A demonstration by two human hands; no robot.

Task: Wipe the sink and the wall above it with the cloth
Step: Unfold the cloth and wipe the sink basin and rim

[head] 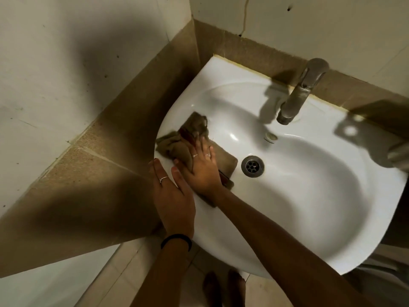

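A white ceramic sink (309,196) is fixed into a wall corner. A crumpled olive-brown cloth (192,131) lies over the sink's left rim and down into the bowl. My right hand (202,167) presses flat on the cloth, fingers spread and pointing away from me. My left hand (172,196) rests flat on the sink's front-left rim beside it, fingers apart, holding nothing. The wall above the sink (309,21) is pale with a thin vertical crack and small dark marks.
A dull metal tap (298,94) stands at the sink's back edge, its spout over the bowl. The drain (252,166) sits right of the cloth. A tan tiled band (137,103) runs along both walls. Two bare feet (223,286) stand on the floor below.
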